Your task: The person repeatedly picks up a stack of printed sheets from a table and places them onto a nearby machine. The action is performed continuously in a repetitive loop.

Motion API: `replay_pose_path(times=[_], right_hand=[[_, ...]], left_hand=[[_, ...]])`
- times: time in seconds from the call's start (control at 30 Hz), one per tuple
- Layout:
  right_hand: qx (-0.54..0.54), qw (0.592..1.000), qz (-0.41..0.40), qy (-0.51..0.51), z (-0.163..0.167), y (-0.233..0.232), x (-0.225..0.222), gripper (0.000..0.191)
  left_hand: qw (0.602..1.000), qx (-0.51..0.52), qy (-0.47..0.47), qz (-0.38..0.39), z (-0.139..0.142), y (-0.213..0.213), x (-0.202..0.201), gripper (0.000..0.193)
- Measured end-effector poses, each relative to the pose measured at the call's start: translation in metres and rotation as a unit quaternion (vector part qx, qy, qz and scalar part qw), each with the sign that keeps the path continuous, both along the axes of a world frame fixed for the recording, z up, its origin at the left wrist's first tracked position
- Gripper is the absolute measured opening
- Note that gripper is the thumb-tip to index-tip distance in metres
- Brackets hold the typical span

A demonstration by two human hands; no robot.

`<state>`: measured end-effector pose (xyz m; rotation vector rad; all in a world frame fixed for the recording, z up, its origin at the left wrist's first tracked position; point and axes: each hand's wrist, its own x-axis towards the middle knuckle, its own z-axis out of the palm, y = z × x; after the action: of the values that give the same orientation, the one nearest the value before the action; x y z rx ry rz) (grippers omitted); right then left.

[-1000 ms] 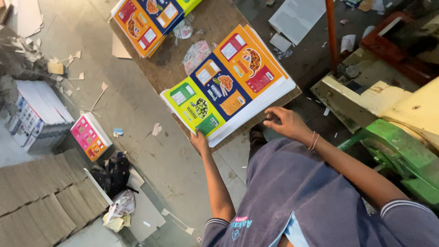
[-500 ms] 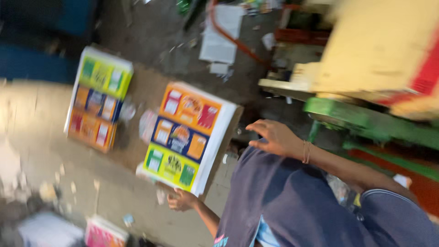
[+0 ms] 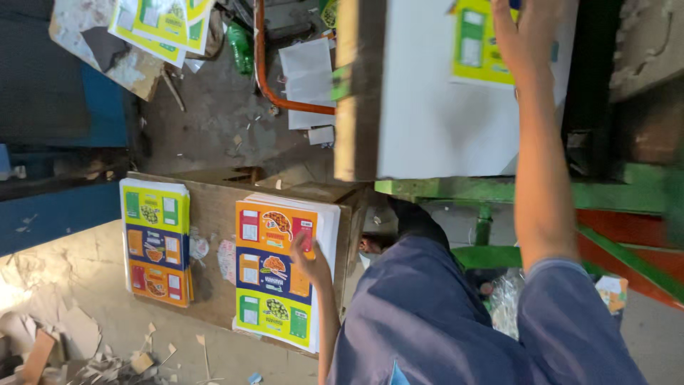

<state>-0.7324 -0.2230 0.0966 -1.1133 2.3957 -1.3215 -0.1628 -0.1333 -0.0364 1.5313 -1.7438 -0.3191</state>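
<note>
My left hand point(image 3: 311, 261) rests with its fingers spread on the top of a stack of printed sheets point(image 3: 274, 271), which carry orange, blue and green panels. The stack lies on a low wooden table point(image 3: 214, 214). My right arm reaches far up to a white flat surface point(image 3: 442, 121) on a green machine frame. There my right hand point(image 3: 531, 36) grips the edge of a yellow-green printed sheet point(image 3: 474, 43); its fingertips are cut off by the frame's top edge.
A second stack of the same printed sheets point(image 3: 155, 242) lies on the table's left end. More sheets point(image 3: 160, 25) sit at the top left. An orange pipe point(image 3: 274, 71), loose paper and cardboard scraps point(image 3: 107, 360) litter the floor. Green machine beams point(image 3: 627, 249) run at the right.
The view has swung round. My right hand has left the stack on the wooden table and gone up onto the white surface with a sheet; my left hand stays on the stack.
</note>
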Motion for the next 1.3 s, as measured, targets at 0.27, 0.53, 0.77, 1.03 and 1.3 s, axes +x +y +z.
replay_pose_path(times=[0.27, 0.53, 0.77, 1.03, 1.3], right_hand=[[0.133, 0.938, 0.299, -0.110, -0.146, -0.003, 0.238, 0.096], [0.132, 0.629, 0.171, -0.747, -0.128, 0.125, 0.367, 0.058], [0.041, 0.735, 0.301, -0.606, -0.179, 0.070, 0.452, 0.036], [0.094, 0.895, 0.353, -0.256, -0.213, 0.053, 0.502, 0.037], [0.282, 0.796, 0.191, -0.501, -0.209, 0.111, 0.478, 0.047]], left_hand=[[0.786, 0.346, 0.512, -0.019, -0.010, -0.021, -0.063, 0.055], [0.883, 0.080, 0.421, 0.192, 0.009, 0.082, 0.174, 0.048], [0.844, 0.071, 0.437, 0.303, 0.012, 0.182, 0.261, 0.043], [0.856, 0.083, 0.293, 0.419, -0.048, 0.161, 0.283, 0.046], [0.934, 0.015, -0.067, 0.351, -0.032, 0.071, 0.260, 0.060]])
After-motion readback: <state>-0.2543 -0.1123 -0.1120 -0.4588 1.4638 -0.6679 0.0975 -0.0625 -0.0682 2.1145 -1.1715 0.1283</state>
